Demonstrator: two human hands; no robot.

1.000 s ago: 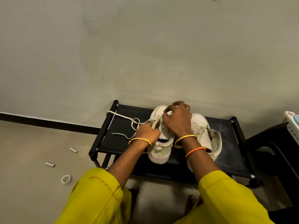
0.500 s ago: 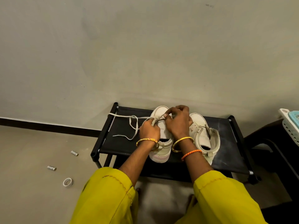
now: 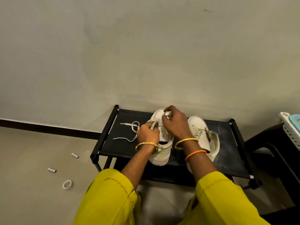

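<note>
On a low black fabric rack (image 3: 123, 148) against a bare grey wall (image 3: 146, 54) stands a pale shoe (image 3: 162, 153), each grip clamped on its lace (image 3: 153, 125): left hand (image 3: 147, 133) mid-shoe, right hand (image 3: 176, 125) at the toe; lettering on the floor's small cylinders (image 3: 75, 155) is unreadable.
</note>
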